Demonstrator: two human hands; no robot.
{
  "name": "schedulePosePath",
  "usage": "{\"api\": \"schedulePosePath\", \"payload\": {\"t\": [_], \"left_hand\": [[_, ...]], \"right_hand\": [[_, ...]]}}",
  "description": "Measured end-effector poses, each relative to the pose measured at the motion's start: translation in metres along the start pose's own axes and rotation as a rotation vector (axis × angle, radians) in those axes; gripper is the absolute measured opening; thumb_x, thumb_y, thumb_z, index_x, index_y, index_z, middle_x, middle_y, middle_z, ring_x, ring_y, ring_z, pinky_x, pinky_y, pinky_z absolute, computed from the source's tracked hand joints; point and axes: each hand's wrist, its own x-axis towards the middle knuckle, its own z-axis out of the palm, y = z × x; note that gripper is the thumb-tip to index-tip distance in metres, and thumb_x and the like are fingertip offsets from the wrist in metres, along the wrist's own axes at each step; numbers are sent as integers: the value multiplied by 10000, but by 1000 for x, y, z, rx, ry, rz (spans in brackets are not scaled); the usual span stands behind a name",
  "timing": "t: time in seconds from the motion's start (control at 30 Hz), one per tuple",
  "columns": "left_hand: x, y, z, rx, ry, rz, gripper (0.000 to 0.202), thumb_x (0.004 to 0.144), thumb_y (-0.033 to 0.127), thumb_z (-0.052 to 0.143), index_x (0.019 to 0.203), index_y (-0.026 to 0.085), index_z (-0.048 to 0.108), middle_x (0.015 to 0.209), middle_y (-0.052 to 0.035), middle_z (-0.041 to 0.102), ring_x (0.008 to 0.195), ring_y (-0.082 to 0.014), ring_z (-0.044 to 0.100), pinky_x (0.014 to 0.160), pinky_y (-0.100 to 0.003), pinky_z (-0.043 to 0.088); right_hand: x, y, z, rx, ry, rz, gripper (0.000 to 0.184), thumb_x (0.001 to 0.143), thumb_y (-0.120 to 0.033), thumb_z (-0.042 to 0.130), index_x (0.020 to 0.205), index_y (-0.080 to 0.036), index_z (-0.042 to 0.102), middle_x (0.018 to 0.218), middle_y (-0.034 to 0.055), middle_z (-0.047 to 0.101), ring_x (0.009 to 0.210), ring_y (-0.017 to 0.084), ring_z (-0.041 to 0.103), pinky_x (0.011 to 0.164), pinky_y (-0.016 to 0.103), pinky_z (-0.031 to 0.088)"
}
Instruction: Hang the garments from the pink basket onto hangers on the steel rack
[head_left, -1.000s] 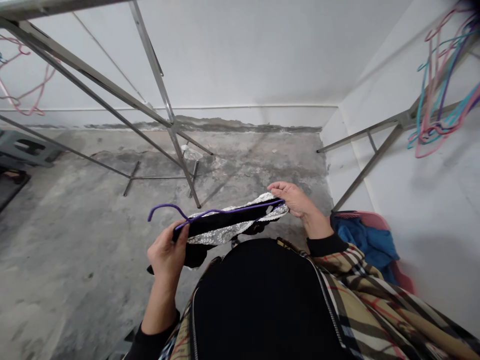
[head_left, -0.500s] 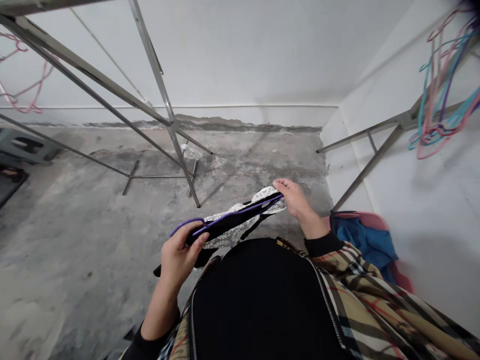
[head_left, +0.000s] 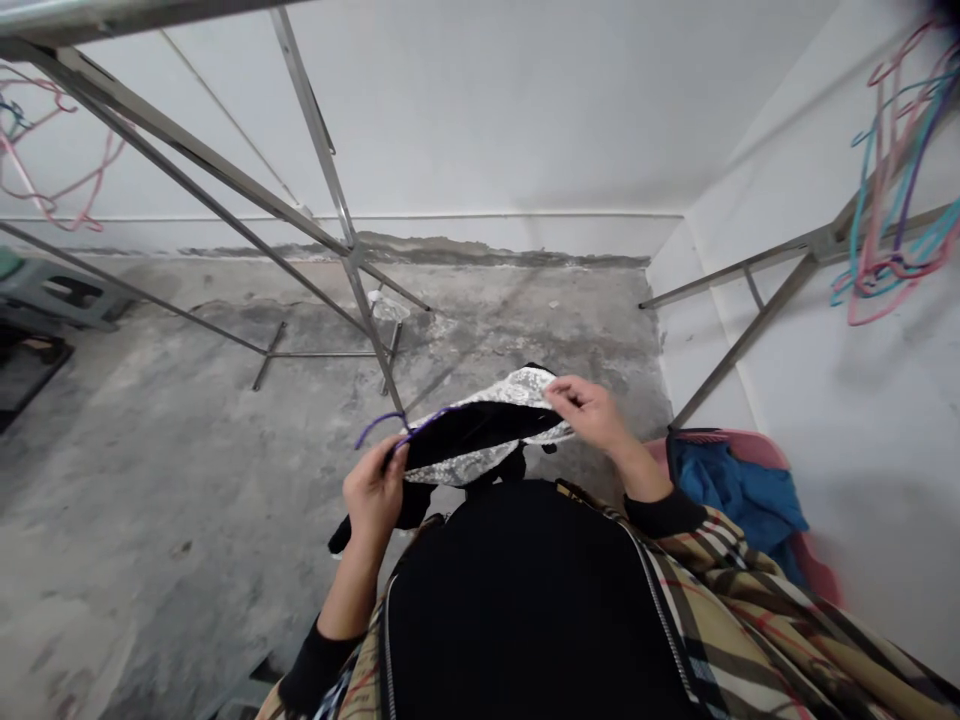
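A black garment with white lace trim (head_left: 465, 470) is stretched between my two hands in front of my body. Its opening faces up and shows the black inside. A purple clothes hanger (head_left: 381, 420) pokes out of the opening at the left, hook outward; most of it lies hidden inside the cloth. My left hand (head_left: 375, 485) is closed on the garment's left end beside the hanger's hook, thumb on the near side. With bent fingers, my right hand (head_left: 589, 408) pinches the lace edge at the right end.
Metal rack legs (head_left: 349, 260) stand on the concrete floor ahead and left. Pink, blue and purple hangers (head_left: 889, 230) hang at the right, and pink ones (head_left: 56, 190) at the left. A pink basket (head_left: 821, 575) with blue cloth (head_left: 742, 490) sits by the right wall. A grey stool (head_left: 67, 285) stands far left.
The garment's opening has spread wider, and the hanger's bar, earlier lying along the top, has mostly sunk inside. My left hand has shifted slightly right and up; my right hand still grips the right end.
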Motion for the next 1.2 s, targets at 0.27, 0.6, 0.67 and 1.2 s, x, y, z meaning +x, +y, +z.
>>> {"api": "schedulePosePath", "payload": {"t": [0.27, 0.6, 0.67, 1.2], "left_hand": [[15, -9, -14, -150, 121, 77, 224, 846, 362, 580, 791, 173, 687, 718, -25, 710, 644, -139, 646, 653, -237, 514], [37, 16, -16, -200, -122, 195, 277, 844, 408, 563, 754, 196, 717, 713, -52, 725, 648, -165, 662, 650, -258, 528], [39, 19, -14, -216, -171, 205, 291, 851, 419, 554, 757, 198, 719, 717, -57, 725, 665, -172, 667, 660, -263, 531], [39, -50, -28, -58, -185, 59, 301, 845, 302, 580, 1116, 204, 665, 1005, -78, 716, 870, -182, 677, 824, -326, 543]], "right_hand": [[5, 7, -19, -281, 185, -113, 335, 893, -439, 534, 1078, -199, 677, 982, 104, 676, 870, 223, 627, 747, 358, 498], [19, -33, 4, -617, -382, -527, 323, 984, -360, 378, 1037, -230, 668, 888, 61, 709, 851, 202, 593, 800, 343, 379], [14, -37, 8, -577, -442, -522, 369, 993, -371, 333, 1023, -224, 671, 894, 64, 713, 821, 193, 602, 718, 309, 392], [6, -36, -24, -420, -175, -400, 327, 926, -436, 474, 1020, -258, 732, 964, 63, 761, 896, 251, 716, 736, 353, 553]]}}
